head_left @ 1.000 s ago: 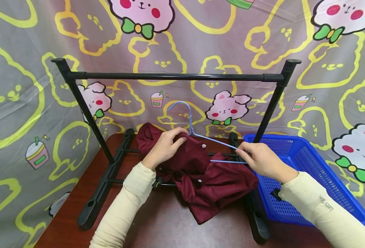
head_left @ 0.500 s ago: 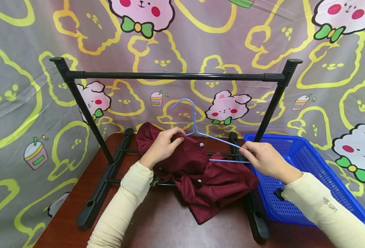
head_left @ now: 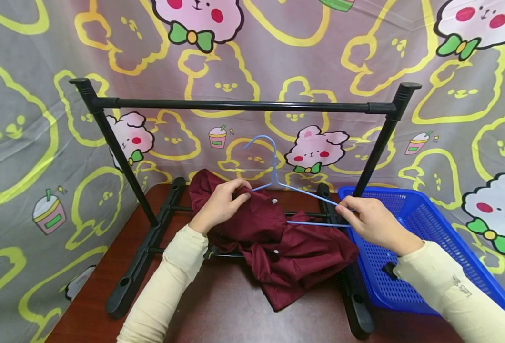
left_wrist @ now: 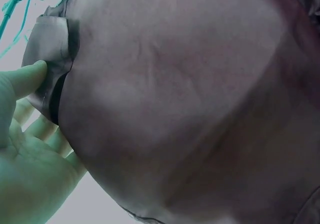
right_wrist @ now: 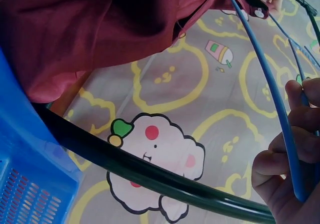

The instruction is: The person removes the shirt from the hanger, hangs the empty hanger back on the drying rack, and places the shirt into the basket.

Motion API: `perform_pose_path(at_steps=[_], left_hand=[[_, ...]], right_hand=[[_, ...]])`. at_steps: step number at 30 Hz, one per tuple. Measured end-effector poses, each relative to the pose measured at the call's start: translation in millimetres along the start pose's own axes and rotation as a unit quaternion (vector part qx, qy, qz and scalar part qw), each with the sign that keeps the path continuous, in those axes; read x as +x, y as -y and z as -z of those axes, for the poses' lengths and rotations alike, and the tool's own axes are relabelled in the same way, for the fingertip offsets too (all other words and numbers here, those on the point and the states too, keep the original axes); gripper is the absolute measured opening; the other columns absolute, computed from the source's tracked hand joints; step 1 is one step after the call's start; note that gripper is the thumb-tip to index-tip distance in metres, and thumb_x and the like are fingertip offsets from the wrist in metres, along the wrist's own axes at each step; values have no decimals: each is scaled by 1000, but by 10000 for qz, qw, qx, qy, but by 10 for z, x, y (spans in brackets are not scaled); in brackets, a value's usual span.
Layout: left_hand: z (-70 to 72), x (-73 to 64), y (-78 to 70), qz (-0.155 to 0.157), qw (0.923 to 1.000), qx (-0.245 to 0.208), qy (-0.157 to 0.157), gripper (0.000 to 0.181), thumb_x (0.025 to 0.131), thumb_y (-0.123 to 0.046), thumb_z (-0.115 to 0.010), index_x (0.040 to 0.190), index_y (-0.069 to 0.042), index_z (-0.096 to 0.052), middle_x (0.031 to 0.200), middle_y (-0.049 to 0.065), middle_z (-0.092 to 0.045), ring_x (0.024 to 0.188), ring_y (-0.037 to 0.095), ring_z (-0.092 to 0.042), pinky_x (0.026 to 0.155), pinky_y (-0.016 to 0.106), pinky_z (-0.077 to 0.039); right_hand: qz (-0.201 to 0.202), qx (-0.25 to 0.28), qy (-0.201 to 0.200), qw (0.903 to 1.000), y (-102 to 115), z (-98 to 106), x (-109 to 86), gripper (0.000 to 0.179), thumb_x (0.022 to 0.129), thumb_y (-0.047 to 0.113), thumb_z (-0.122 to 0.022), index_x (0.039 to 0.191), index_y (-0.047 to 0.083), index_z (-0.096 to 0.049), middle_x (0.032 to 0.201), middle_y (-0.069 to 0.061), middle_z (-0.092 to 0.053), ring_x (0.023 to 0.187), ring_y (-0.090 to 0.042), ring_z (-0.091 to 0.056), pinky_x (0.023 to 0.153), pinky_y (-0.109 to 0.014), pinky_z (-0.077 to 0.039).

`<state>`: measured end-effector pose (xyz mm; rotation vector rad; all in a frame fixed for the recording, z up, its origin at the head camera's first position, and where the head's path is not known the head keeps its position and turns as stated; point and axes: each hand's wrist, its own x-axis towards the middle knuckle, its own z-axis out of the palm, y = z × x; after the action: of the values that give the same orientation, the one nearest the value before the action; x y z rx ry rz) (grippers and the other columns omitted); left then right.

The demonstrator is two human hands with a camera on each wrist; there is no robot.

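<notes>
A maroon shirt [head_left: 308, 262] with white buttons lies bunched across the lower bars of a black rack. Thumb and fingers of my left hand [head_left: 223, 202] pinch its upper edge, which looks like the collar; the left wrist view shows the thumb on that folded cloth [left_wrist: 52, 38]. A light blue hanger [head_left: 274, 164] stands hook up, its left end hidden inside the shirt. My right hand [head_left: 372, 221] grips the hanger near its right end. Curled fingers [right_wrist: 310, 119] around the blue hanger [right_wrist: 270, 86] appear in the right wrist view.
The black garment rack [head_left: 244, 105] stands on a brown table [head_left: 218, 305], its top bar above and behind both hands. At right, a blue plastic basket [head_left: 432, 200] sits under my right forearm. A patterned curtain [head_left: 175, 157] hangs behind.
The hanger has shifted to the right with my right hand, showing more of its left arm outside the shirt. My left hand has moved slightly left with the pinched cloth.
</notes>
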<state>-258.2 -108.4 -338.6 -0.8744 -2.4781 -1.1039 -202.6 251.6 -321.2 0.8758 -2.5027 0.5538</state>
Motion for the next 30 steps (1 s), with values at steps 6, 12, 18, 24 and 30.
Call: perform_pose_path(at_steps=[6, 12, 18, 24, 30], left_hand=[[-4, -19, 45, 71, 10000, -52, 20, 9, 91, -10, -63, 100, -13, -62, 94, -2, -62, 84, 14, -52, 78, 33, -43], [-8, -42, 88, 117, 9999, -50, 4, 8, 91, -10, -63, 99, -13, -61, 94, -2, -62, 83, 14, -53, 76, 33, -43], [-7, -81, 119, 172, 9998, -48, 29, 7, 92, -11, -62, 99, -13, -61, 95, -2, -62, 84, 13, -53, 78, 33, -43], [-9, -98, 170, 119, 9999, -69, -1, 7, 92, -11, -62, 98, -13, -62, 94, -2, -62, 81, 13, -52, 74, 32, -42], [-1, -114, 221, 103, 9999, -1, -15, 8, 91, -11, -63, 99, -13, -62, 95, -2, -62, 84, 13, -53, 75, 32, -42]], right_hand=[[6, 15, -61, 10000, -22, 32, -29, 14, 90, 10, -64, 80, 19, -62, 60, 14, -38, 51, -2, -33, 47, -23, -30], [7, 4, -88, 10000, -76, 37, -55, 13, 90, 10, -63, 81, 19, -62, 61, 14, -39, 50, -2, -33, 46, -23, -30], [76, -55, -185, 9998, -102, 56, -79, 14, 89, 8, -64, 81, 19, -62, 61, 14, -38, 51, -2, -34, 47, -22, -30], [157, -144, -275, 9994, -103, 75, -91, 14, 88, 8, -65, 81, 19, -62, 61, 14, -38, 51, -2, -34, 48, -22, -31], [257, -195, -348, 9989, -98, 112, -108, 14, 87, 6, -66, 80, 18, -62, 61, 14, -37, 51, -2, -33, 47, -22, -29]])
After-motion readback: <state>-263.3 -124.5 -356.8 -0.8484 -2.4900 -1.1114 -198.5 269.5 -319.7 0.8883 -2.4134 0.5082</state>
